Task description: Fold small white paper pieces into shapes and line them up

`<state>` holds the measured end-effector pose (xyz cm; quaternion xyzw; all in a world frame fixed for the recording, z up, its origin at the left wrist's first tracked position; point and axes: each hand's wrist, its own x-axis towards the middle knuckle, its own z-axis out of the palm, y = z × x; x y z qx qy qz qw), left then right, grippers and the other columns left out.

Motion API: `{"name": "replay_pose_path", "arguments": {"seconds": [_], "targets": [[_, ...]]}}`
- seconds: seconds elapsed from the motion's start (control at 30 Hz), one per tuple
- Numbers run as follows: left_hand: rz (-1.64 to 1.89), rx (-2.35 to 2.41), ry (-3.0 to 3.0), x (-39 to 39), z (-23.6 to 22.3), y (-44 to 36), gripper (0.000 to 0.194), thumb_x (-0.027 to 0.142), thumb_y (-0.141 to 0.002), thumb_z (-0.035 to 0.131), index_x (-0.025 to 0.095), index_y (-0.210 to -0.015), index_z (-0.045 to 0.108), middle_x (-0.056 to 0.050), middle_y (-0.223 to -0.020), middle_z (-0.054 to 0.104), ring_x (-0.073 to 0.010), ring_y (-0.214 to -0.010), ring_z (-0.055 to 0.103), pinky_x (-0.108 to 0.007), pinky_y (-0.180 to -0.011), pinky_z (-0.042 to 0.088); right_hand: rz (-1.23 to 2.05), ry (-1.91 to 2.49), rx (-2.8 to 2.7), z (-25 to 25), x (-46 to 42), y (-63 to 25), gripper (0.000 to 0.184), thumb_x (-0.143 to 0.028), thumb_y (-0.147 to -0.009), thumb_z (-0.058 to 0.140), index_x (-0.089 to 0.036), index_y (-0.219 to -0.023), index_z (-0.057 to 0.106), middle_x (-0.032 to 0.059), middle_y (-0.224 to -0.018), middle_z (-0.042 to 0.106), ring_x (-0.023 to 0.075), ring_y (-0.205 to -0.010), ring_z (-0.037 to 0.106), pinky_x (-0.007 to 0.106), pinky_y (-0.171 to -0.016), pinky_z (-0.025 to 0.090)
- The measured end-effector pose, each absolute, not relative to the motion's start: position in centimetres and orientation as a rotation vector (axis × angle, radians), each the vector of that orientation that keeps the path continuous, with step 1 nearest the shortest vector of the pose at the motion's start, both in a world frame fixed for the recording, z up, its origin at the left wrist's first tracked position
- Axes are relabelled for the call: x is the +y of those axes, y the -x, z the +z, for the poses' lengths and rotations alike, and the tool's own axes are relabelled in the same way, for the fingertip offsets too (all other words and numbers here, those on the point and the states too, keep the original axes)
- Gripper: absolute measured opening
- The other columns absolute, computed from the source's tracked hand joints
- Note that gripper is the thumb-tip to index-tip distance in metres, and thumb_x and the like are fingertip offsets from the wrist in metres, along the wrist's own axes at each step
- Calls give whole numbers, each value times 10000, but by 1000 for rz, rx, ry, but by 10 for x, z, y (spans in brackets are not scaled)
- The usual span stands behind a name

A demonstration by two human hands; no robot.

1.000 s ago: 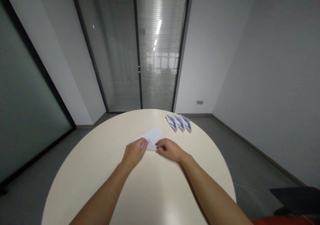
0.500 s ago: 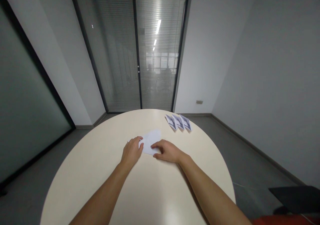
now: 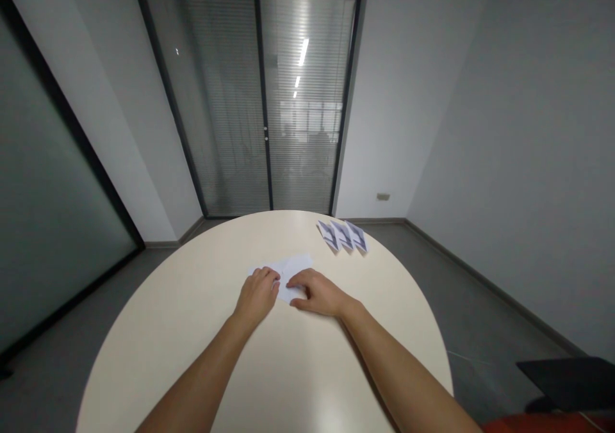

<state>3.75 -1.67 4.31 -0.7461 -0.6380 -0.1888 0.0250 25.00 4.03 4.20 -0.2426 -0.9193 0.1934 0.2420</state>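
A white sheet of paper [image 3: 294,265] lies on the round cream table [image 3: 182,298], creased and partly covered by both hands. My left hand [image 3: 259,292] has its curled fingers on the left side of the paper, thumb close to the fingertips, pinching at it. Over the right side, my right hand [image 3: 317,292] bends its fingers with the fingertips on the paper and the thumb at its lower edge. Beyond my right hand, three folded paper pieces [image 3: 343,236] stand in a row near the far edge.
Ahead is a glass door with blinds [image 3: 305,100]. A grey wall [image 3: 504,164] rises on the right, with a wall socket [image 3: 383,196] low beside the door. A dark flat object [image 3: 567,382] and something red [image 3: 533,423] are at the lower right.
Both hands have drawn closer together over the paper, the left one moving right. The paper has shifted slightly toward me. The row of folded pieces has not moved.
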Motion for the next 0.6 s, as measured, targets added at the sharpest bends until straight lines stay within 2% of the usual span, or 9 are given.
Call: {"name": "replay_pose_path", "arguments": {"seconds": [0.17,0.3,0.4,0.5,0.6], "targets": [[-520,-1963,2352,-24,43,-47,416,418,-942,571,160,-1260,648,-148,-1309,633,-299,-1209,557,-424,-1043,431,365,879,-2560,37,42,-252,644,-587,-811,711,-209,-1328,645,158,-1439,574,368,-1365,473,554,-1133,323],[-449,-1957,2426,-26,39,-50,536,433,-968,502,124,-1403,560,-177,-1495,510,-325,-1363,462,-452,-1140,366,303,936,-2583,39,39,-254,664,-629,-829,662,-212,-1345,630,150,-1429,584,342,-1332,504,529,-1134,313],[-422,-1963,2499,-25,37,-48,563,407,-986,456,110,-1461,502,-177,-1562,434,-310,-1436,396,-441,-1193,310,268,966,-2596,48,36,-254,609,-597,-849,646,-205,-1315,650,148,-1367,632,327,-1277,546,522,-1135,294],[-427,-1977,2511,-25,37,-47,526,340,-980,453,123,-1456,511,-166,-1613,355,-289,-1483,337,-424,-1214,277,241,1012,-2623,60,32,-254,503,-531,-867,641,-212,-1253,685,128,-1194,720,308,-1177,602,529,-1131,267],[-466,-1970,2440,-26,36,-48,481,274,-966,463,149,-1420,561,-168,-1594,378,-297,-1464,363,-439,-1199,298,201,1029,-2650,69,29,-253,393,-468,-886,622,-224,-1175,730,95,-997,762,281,-1082,631,494,-1124,261]]}}
